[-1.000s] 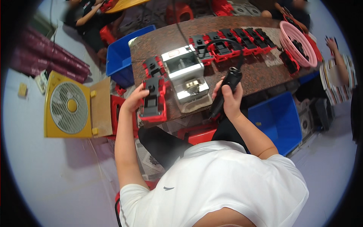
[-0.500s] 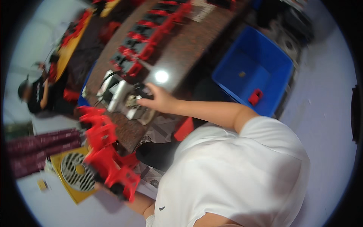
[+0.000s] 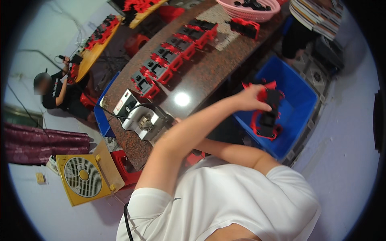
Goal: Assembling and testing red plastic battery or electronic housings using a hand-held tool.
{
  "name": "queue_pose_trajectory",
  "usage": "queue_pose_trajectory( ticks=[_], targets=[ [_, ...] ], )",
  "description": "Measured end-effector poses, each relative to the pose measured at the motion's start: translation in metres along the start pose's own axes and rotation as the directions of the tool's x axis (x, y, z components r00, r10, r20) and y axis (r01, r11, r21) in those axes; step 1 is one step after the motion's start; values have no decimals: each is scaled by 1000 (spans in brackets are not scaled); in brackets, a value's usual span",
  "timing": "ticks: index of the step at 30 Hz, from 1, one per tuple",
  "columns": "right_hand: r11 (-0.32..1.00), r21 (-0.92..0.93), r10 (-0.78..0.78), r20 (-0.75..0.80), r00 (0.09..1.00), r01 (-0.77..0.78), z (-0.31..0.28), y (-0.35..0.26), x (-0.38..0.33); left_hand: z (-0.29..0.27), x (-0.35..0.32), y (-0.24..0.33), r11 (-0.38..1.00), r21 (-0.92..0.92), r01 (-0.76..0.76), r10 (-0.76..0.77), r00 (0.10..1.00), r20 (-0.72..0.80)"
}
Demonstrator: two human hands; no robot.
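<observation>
My left hand reaches across to the right, its fingers closed on a red plastic frame with black inserts. The frame hangs over the blue bin, covering part of the bin's inside. Beneath my left forearm, my right arm crosses to the left. Only a sliver of my right hand shows beside a small white bench machine with a black cable and a metal mechanism; its fingers are mostly hidden. On the brown stone table, a row of similar red frames with black parts lies beyond the machine.
A pink basket of black pieces stands at the table's far end, near a person in a striped top. Another person sits at a yellow table at far left. A yellow box fan and a red stool are at lower left.
My left hand has swung from the far left to the right, carrying the red frame over the blue bin. My right hand stays by the machine, now mostly covered by my left arm.
</observation>
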State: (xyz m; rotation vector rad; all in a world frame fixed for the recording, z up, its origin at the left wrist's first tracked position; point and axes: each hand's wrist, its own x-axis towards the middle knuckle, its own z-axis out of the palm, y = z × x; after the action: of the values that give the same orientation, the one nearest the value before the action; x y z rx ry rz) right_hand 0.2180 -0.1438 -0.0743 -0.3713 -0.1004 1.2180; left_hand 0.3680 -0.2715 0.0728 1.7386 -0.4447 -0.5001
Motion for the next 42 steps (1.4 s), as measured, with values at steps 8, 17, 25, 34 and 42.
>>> queue_pose_trajectory(
  ticks=[8,17,25,34,42],
  targets=[
    [521,-745,-384,230,894,416,77,-81,-44,-60,20,-30,625,766,-148,437,880,-186],
    [367,-929,-136,8,991,57,83,-134,-52,-254,82,-44,250,734,632,312,665,-679],
    [386,-891,-250,148,957,239,63,-150,-28,-293,115,-76,-16,742,671,295,712,-637],
    [435,-884,-189,95,977,170,77,-147,-22,-285,76,-3,56,926,373,602,727,-329],
    [462,-832,-271,196,942,307,93,-141,-5,-239,-205,187,-37,806,591,713,581,-393]
  ],
)
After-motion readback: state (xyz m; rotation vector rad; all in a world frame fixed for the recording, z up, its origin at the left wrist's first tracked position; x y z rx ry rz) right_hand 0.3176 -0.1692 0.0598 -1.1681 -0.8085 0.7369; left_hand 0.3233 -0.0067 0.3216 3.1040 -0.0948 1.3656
